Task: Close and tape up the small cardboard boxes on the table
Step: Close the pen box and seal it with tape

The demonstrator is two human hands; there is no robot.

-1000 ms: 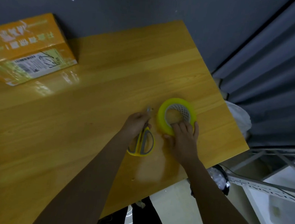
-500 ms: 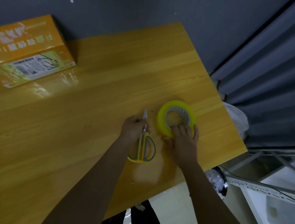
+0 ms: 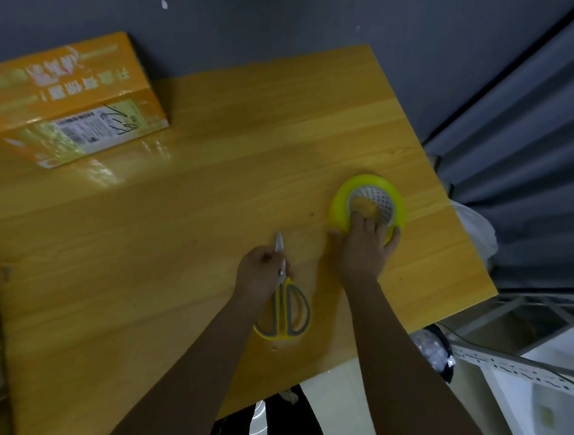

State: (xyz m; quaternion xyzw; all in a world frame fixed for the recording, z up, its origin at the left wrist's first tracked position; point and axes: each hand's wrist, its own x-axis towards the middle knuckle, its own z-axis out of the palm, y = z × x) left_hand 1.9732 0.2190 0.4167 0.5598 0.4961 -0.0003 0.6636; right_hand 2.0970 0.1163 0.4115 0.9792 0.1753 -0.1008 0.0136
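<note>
Since taping comes next, tabletop (image 3: 214, 163) holds orange box (image 3: 68, 97) far-left by wall, well apart | tape roll (image 3: 345, 194) near right edge, my right hand (image 3: 362, 247) curled over its rim to lift | scissors (image 3: 284, 303) gripped at blades by left hand (image 3: 260, 277), handles toward me.

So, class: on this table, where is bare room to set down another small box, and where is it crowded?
Free: the wide middle of the table, between the orange box at the far left and the hands. Also the near left, below the box. Crowded: the right end, where the left hand grips the scissors and the right hand holds the tape roll.
</note>
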